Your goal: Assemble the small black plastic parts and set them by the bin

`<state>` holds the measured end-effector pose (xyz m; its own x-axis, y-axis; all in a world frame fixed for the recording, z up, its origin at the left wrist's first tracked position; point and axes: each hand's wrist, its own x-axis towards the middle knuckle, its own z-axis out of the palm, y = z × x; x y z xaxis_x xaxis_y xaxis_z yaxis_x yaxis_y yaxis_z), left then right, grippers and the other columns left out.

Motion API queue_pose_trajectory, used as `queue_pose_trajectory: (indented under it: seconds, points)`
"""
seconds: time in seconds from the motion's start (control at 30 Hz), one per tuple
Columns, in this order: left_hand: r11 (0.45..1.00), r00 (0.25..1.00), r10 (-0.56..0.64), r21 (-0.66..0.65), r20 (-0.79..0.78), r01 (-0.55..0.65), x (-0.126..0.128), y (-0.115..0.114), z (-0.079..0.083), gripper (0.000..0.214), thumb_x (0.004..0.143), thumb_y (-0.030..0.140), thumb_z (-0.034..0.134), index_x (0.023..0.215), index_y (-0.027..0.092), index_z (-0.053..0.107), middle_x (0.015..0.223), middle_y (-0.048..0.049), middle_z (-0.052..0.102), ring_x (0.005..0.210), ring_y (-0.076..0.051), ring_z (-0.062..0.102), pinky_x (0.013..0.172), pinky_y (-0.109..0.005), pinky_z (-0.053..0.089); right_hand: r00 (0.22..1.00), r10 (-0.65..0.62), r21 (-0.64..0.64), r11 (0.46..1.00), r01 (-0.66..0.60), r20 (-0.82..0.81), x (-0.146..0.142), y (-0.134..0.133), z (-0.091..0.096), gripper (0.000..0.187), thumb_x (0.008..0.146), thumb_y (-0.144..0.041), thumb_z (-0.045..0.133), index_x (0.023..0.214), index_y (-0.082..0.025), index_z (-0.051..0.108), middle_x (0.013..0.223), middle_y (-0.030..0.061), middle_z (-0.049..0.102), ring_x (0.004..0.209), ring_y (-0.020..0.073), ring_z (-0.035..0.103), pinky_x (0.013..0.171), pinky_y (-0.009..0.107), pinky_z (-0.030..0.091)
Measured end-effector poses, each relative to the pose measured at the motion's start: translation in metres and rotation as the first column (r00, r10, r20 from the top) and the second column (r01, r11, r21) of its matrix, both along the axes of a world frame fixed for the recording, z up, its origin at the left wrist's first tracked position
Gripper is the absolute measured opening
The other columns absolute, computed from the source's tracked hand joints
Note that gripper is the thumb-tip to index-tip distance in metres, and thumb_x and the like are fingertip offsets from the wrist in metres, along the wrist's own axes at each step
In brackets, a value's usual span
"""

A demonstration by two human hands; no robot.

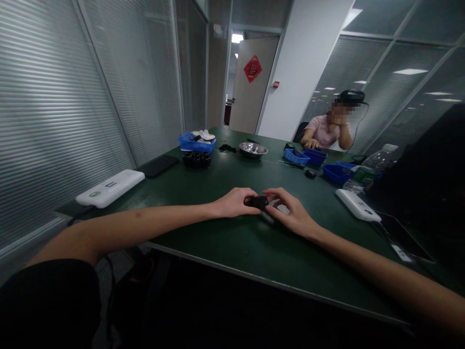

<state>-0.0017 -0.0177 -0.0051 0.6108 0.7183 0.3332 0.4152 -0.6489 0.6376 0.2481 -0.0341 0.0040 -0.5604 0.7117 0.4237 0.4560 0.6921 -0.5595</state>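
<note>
A small black cylinder-like object (260,202) lies sideways between my two hands, just above the green table (203,242). My left hand (238,201) is closed round its left end, with thumb and fingers wrapped on it. At the other end, the thumb and fingertips of my right hand (288,211) are curved about the object and touch its right tip. What kind of object it is, I cannot make out. Under the right hand there is a pale blurred reflection on the tabletop.
At the back stand a filled blue basket (196,144), black round parts (196,160), a metal bowl (253,150) and several blue bins (315,156). White power banks (111,189) lie left and right. A bottle (370,169) stands right; a person (325,131) sits across.
</note>
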Motion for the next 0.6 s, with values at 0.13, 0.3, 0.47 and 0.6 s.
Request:
queue_pose_trajectory:
  seconds: [0.13, 0.3, 0.47, 0.6]
  points:
    - [1.0, 1.0, -0.015, 0.025, 0.007, 0.014, -0.0004, -0.0004, -0.0001, 0.047, 0.085, 0.049, 0.077, 0.117, 0.014, 0.072, 0.1, -0.0064, 0.068, 0.086, -0.02, 0.061, 0.072, -0.029, 0.042, 0.995, -0.093, -0.033, 0.995, 0.094, 0.047, -0.0002, -0.001, 0.0005, 0.028, 0.101, -0.045, 0.059, 0.12, -0.025, 0.063, 0.107, 0.0061, 0.07, 0.092, 0.0235, 0.068, 0.075, 0.039, 0.058]
    - [1.0, 1.0, -0.01, -0.001, 0.006, 0.01, -0.0004, -0.0021, 0.0022, 0.045, 0.085, 0.047, 0.077, 0.117, 0.016, 0.072, 0.102, -0.0067, 0.069, 0.087, -0.02, 0.062, 0.074, -0.029, 0.043, 0.999, 0.039, 0.01, 0.999, -0.039, -0.001, 0.0012, -0.002, 0.0014, 0.028, 0.098, -0.039, 0.065, 0.122, -0.025, 0.062, 0.115, 0.0067, 0.067, 0.1, 0.0236, 0.067, 0.087, 0.041, 0.058]
    - [0.999, 1.0, -0.013, 0.032, -0.002, 0.013, -0.0006, -0.0004, 0.001, 0.046, 0.085, 0.049, 0.077, 0.115, 0.015, 0.072, 0.1, -0.0063, 0.069, 0.085, -0.019, 0.06, 0.072, -0.029, 0.042, 0.996, -0.082, -0.011, 0.997, 0.082, 0.038, 0.0009, -0.0004, -0.0003, 0.032, 0.1, -0.044, 0.061, 0.126, -0.025, 0.061, 0.112, 0.0069, 0.07, 0.096, 0.0242, 0.069, 0.077, 0.039, 0.059]
    - [0.999, 1.0, -0.021, 0.028, 0.007, 0.021, -0.0007, 0.0006, -0.0004, 0.047, 0.085, 0.05, 0.077, 0.116, 0.015, 0.072, 0.102, -0.0064, 0.069, 0.087, -0.02, 0.061, 0.074, -0.029, 0.042, 0.998, -0.028, 0.005, 1.0, 0.028, 0.051, 0.0015, -0.0014, -0.0005, 0.028, 0.099, -0.041, 0.063, 0.121, -0.025, 0.063, 0.111, 0.0066, 0.07, 0.094, 0.0236, 0.069, 0.079, 0.039, 0.059]
